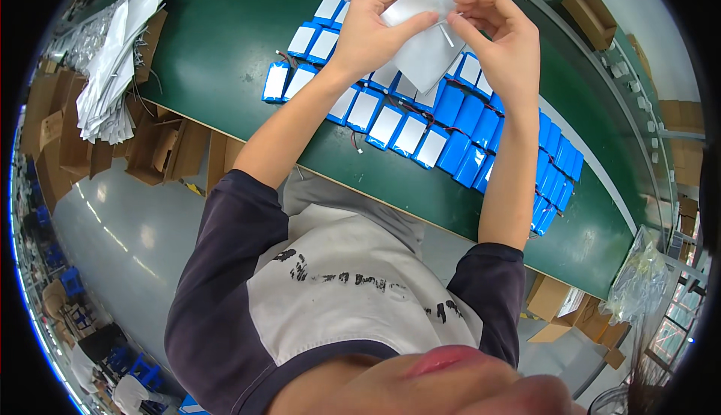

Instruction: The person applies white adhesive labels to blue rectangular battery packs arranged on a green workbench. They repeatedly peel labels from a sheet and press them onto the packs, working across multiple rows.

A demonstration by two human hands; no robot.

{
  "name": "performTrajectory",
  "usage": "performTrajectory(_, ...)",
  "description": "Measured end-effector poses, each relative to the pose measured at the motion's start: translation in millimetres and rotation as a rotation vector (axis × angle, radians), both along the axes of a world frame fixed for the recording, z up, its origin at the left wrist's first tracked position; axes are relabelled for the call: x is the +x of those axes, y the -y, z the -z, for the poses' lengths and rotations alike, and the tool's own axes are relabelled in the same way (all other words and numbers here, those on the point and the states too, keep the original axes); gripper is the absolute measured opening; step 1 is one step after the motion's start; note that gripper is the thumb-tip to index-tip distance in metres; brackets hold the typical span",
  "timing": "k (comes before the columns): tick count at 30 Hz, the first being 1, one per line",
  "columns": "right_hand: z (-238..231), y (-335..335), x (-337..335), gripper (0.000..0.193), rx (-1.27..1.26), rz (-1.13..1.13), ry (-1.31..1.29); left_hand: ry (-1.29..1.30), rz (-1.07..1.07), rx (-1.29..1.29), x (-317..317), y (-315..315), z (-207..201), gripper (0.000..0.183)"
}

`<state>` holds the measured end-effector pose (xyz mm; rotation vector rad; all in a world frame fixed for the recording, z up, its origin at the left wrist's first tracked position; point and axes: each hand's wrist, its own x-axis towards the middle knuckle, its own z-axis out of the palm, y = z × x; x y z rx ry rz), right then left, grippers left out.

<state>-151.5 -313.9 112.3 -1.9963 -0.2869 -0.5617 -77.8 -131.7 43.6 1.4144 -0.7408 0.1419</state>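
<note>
Sheet [426, 56], white and smooth, held up at the top centre of the frame, above the table [218, 47]. Left hand [366, 33]: thumb and fingers pinching the sheet at its left edge, thumb lying across the face. Right hand [505, 39]: fingertips curled in close to the thumb at the sheet's right side, beside a narrow white strip [446, 35]; whether the strip is gripped, cannot tell.

Below both hands, blue packs [454, 152] lie in slanting rows from upper centre to right of frame. White rectangles [387, 127] cover the upper faces of those toward the left; many toward the right show plain blue. Dark thin wires run between rows. Upper left: heap of white paper strips [105, 84] by open cardboard boxes [154, 152]. Right edge: clear plastic bag [637, 280].
</note>
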Motion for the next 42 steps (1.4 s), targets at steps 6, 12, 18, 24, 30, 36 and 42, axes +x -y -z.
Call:
performTrajectory(6,0.3,-8.7,-2.7,0.024,-0.121,0.099,0.040,0.058,-0.013,0.070,1.0,-3.4,-3.1,0.040)
performTrajectory(12,-3.1,-16.1,-0.3,0.023,-0.309,0.164,0.217,0.072,-0.119,0.080,-4.9,-13.8,-16.3,0.042)
performTrajectory(18,-21.2,21.9,-15.8,0.014,-0.128,0.292,0.189,0.591,-0.815,0.154,40.6,-133.7,-52.3,0.032)
performTrajectory(24,-23.7,25.3,-14.9,0.013,-0.089,0.245,0.095,0.959,-1.374,0.895,59.4,-385.5,-120.8,0.027)
performTrajectory(30,-32.4,16.7,-20.0,0.011,-0.105,0.192,0.089,0.202,-0.977,1.709,84.5,-555.7,-60.2,0.034)
performTrajectory(36,-37.6,24.3,-15.9,0.011,-0.027,0.190,0.128,0.004,-0.837,1.553,107.4,-586.3,-107.3,0.038)
performTrajectory(42,-56.9,33.1,-26.0,0.010,0.085,0.193,0.203,1.054,-0.936,1.048,110.2,-356.7,-237.6,0.023)
